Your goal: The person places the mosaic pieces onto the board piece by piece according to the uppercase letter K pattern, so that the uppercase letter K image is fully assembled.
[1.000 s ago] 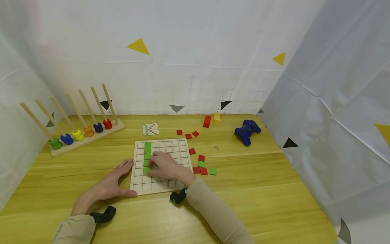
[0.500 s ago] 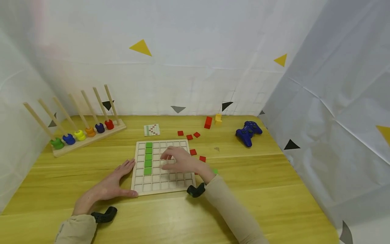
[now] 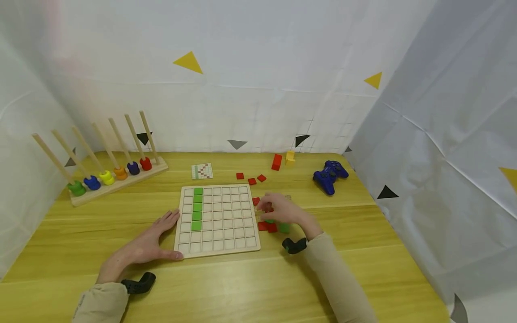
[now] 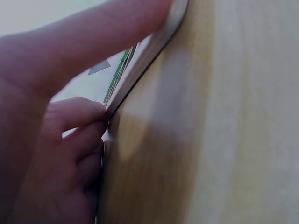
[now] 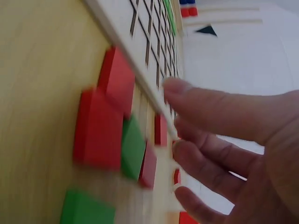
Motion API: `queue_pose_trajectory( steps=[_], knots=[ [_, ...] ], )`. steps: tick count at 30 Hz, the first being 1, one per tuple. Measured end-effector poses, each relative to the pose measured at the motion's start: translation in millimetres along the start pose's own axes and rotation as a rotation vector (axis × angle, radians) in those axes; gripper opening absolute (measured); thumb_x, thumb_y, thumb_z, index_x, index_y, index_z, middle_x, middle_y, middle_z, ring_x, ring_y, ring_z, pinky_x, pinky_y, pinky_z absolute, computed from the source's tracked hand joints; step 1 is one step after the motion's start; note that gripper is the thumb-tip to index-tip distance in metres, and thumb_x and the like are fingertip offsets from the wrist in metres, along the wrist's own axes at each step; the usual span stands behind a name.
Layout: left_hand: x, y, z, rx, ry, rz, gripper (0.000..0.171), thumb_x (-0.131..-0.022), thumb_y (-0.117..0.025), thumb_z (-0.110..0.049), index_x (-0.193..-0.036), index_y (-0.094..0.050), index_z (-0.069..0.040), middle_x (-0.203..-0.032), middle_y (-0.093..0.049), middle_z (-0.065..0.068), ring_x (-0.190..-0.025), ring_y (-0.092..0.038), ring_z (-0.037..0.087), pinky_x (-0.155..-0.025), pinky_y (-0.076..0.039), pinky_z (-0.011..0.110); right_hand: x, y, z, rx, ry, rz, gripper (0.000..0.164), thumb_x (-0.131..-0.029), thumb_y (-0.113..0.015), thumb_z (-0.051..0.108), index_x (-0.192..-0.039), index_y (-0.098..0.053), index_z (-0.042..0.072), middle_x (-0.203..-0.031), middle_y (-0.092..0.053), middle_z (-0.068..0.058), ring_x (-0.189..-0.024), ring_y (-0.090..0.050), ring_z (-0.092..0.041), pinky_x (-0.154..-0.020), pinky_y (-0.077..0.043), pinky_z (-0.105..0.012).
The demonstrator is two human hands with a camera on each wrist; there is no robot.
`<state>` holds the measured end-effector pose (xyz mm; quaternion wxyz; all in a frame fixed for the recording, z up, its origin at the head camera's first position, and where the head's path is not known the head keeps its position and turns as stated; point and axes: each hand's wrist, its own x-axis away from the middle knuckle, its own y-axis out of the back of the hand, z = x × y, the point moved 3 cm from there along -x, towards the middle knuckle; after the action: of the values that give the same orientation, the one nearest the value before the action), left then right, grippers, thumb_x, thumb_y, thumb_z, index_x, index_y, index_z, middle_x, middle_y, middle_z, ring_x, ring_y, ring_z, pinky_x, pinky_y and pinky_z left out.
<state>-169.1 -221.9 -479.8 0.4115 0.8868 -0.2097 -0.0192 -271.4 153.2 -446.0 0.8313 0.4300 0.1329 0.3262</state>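
A wooden grid board (image 3: 235, 250) lies on the table, with a column of several green square tiles (image 3: 197, 207) set in its second column from the left. My left hand (image 3: 147, 244) rests against the board's left edge, thumb at the near corner and fingers higher up. Over the loose tiles right of the board hovers my right hand (image 3: 284, 210), fingers loosely bent, with nothing between them. Below it in the right wrist view lie red tiles (image 5: 100, 128) and a green tile (image 5: 133, 147), apart from the fingertips.
Several red tiles (image 3: 252, 181) lie beyond the board. A small pattern card (image 3: 202, 171) sits behind it. A peg stand with coloured rings (image 3: 121, 181) is at the left. At the back right are a red block (image 3: 276, 162), a yellow piece (image 3: 290, 159) and a blue game controller (image 3: 330, 176).
My right hand has moved right, from the green column across the board to the loose tiles. The left hand stays at the board's edge.
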Motion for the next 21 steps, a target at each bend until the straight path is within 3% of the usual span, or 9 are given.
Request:
queue_pose_trajectory(
  steps=[8,21],
  knots=[
    [-0.5,-0.2,0.0,0.012,0.002,0.003,0.12,-0.073,-0.082,-0.058,-0.16,-0.018,-0.008,-0.167,-0.008,0.02,-0.151,-0.004,0.049,-0.116,-0.011,0.071,9.5,5.6,-16.1,-0.011,-0.05,0.076,0.019,-0.086,-0.079,0.017,-0.101,-0.071,0.009,-0.095,-0.067,-0.005,-0.082,-0.058,-0.012,-0.074,-0.052,-0.027],
    [0.1,-0.1,-0.8,0.018,0.014,0.008,0.12,-0.073,-0.082,-0.058,-0.161,-0.017,-0.008,-0.167,-0.007,0.022,-0.15,-0.004,0.05,-0.115,-0.011,0.072,17.0,11.1,-26.2,0.018,-0.111,0.072,0.017,-0.086,-0.079,0.014,-0.1,-0.07,0.01,-0.097,-0.066,-0.002,-0.085,-0.06,-0.013,-0.078,-0.053,-0.03]
  ],
)
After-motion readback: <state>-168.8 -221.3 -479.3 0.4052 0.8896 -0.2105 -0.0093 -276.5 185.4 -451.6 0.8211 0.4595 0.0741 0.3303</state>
